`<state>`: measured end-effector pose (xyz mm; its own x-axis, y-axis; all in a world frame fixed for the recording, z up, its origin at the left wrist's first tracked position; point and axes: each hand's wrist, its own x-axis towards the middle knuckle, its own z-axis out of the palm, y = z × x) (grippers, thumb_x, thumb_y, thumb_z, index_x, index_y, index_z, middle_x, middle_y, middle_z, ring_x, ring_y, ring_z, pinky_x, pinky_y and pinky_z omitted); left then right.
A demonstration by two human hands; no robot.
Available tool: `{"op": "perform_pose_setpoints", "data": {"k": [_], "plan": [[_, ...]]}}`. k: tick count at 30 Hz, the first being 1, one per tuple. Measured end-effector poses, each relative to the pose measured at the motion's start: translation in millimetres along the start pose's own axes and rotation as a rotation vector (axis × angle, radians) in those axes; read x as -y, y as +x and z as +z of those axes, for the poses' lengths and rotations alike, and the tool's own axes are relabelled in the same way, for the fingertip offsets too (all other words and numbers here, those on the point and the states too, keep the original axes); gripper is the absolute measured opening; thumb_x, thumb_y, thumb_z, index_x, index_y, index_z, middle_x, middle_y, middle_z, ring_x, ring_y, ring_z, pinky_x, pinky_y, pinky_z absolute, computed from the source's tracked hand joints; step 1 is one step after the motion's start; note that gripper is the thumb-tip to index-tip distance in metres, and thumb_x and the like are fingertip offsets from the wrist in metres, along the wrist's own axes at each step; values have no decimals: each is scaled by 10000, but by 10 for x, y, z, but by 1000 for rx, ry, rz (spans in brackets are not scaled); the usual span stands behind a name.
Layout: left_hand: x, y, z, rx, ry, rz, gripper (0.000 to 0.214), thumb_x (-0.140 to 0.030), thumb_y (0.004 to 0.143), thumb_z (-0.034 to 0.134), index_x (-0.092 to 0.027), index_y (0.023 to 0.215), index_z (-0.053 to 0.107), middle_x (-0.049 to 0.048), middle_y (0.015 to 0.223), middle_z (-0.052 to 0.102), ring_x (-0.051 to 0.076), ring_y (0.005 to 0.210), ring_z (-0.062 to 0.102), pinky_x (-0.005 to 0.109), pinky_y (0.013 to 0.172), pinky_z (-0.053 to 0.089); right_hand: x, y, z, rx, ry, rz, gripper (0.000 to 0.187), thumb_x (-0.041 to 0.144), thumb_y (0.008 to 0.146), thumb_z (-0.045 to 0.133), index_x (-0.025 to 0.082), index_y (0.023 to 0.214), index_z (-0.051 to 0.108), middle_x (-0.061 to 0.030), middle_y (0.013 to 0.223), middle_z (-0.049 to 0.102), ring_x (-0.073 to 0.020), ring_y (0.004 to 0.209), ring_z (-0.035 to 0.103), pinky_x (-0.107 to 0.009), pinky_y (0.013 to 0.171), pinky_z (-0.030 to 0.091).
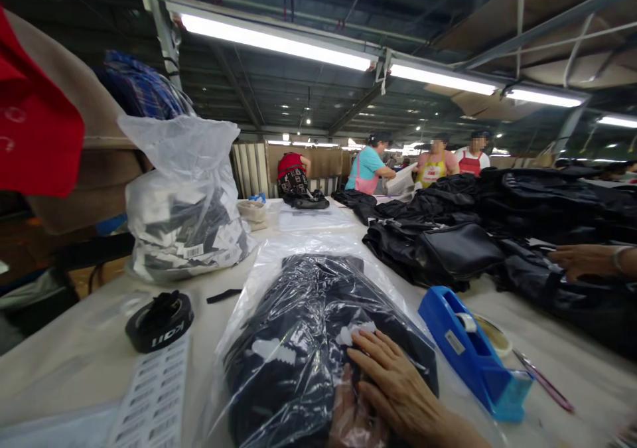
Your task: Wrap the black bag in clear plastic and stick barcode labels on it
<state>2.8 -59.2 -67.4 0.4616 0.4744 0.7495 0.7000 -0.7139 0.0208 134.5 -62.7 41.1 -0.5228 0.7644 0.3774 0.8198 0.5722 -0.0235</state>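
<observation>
In front of me a clear plastic bag (233,342) lies on the table with a bulky black item (298,395) inside it, perhaps a bag or garment. Two jagged white shapes show on the black item. My right hand (398,381) rests flat on top of the plastic, fingers stretched forward over the right white shape. Beside and partly below it is my left hand (346,405), which seems to be under the shiny film. Its fingers point away from me, and part of it is hidden.
A blue tape dispenser (470,355) and scissors (545,381) lie on the right. To the left are a black strap roll (159,322), a barcode label sheet (152,395) and a bag of tags (186,216). Black bags (448,249) pile up near another person's hand (587,261).
</observation>
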Motion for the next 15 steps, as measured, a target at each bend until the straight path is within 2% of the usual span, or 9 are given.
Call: {"op": "perform_pose_setpoints", "data": {"k": [2, 4, 8, 12, 15], "plan": [[44, -8, 57, 23, -10, 36, 304, -106, 809, 575, -256, 1063, 648, 72, 1019, 700, 230, 1030, 622, 326, 755, 584, -38, -47, 103, 52, 29, 15, 388, 348, 932, 428, 254, 1306, 468, -23, 1374, 458, -212, 1295, 382, -443, 1105, 302], [113, 12, 123, 46, -32, 67, 274, -128, 827, 559, -247, 1055, 652, 56, 926, 715, 220, 974, 642, 305, 708, 585, -29, -62, 113, 86, 79, 24, 374, 347, 938, 417, 272, 1300, 472, -3, 1363, 472, -202, 1303, 368, -448, 1126, 254], [197, 112, 284, 37, -83, 113, 221, -203, 880, 502, -201, 1038, 658, 43, 800, 707, 230, 913, 656, 406, 753, 578, 46, -40, 3, 149, 169, 65, 379, 375, 945, 385, 269, 1298, 476, 0, 1371, 465, -199, 1319, 339, -451, 1138, 206], [63, 245, 445, 0, -114, 142, 239, -229, 845, 566, -179, 1064, 646, 88, 873, 697, 257, 941, 639, 468, 801, 560, 110, -3, -101, 246, 234, 158, 405, 402, 944, 360, 234, 1289, 491, -22, 1385, 447, -222, 1334, 308, -494, 1129, 176], [-65, 244, 412, -21, -107, 159, 240, -262, 851, 564, -199, 1072, 631, 87, 909, 679, 231, 903, 637, 435, 773, 563, 128, -1, -125, 275, 262, 183, 409, 408, 949, 350, 249, 1306, 470, -10, 1397, 431, -208, 1347, 282, -492, 1135, 150]]}}
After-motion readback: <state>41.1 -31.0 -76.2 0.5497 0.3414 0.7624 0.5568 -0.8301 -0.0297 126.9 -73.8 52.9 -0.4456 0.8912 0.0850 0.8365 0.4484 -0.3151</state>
